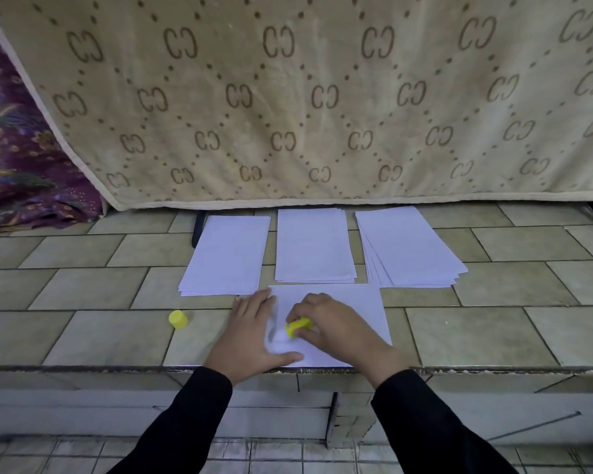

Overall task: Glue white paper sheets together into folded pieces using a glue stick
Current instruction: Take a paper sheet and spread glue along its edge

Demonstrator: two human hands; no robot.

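Right hand (336,326) grips the yellow glue stick (300,326), fingers and thumb curled round the barrel. The stick lies nearly flat, long axis running 2 to 8 o'clock with the open end toward 8 o'clock, low over the white sheet (356,309). Contact with the paper is blurred, so I can't tell if it touches. The stick pokes out of the hand's 9 o'clock side, between the two hands.

Left hand (254,333) is flat and palm down on the sheet's left edge. Its fingers are straight toward 12 o'clock, its thumb out toward 3 o'clock along the near edge, and it holds nothing.

The sheet sits at the near edge of the tiled tabletop (83,289), long axis 9 to 3. The yellow cap (178,319) lies apart at 9 o'clock of the left hand.

Three paper stacks are at 12 o'clock of the sheet: left stack (226,256), middle stack (314,246), and right stack (408,248), which is fanned. A patterned beige blanket (288,97) hangs behind them.
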